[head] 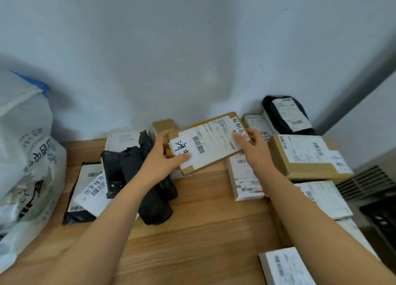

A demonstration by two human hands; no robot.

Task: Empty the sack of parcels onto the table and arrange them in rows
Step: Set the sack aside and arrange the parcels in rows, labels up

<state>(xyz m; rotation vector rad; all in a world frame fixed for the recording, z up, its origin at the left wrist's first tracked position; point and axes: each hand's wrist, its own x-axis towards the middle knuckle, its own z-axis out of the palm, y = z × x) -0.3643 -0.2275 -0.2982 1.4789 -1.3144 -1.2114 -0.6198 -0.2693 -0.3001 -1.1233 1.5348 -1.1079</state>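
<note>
A flat brown cardboard parcel (211, 141) with white labels is held over the back of the wooden table (192, 231). My left hand (165, 154) grips its near left end and my right hand (255, 147) grips its right side. The white woven sack (23, 147) slumps at the table's left edge. Black plastic-wrapped parcels (150, 190) lie in a heap under my left forearm, beside a black bag with white labels (85, 190). On the right lie a brown box (304, 156), white boxes (244, 177) and a black bag (287, 115).
A white wall rises right behind the table. A white parcel (285, 267) lies at the near right edge, another white flat parcel (325, 199) overhangs the right side. A dark crate and a vent grille (368, 184) stand beyond the right edge.
</note>
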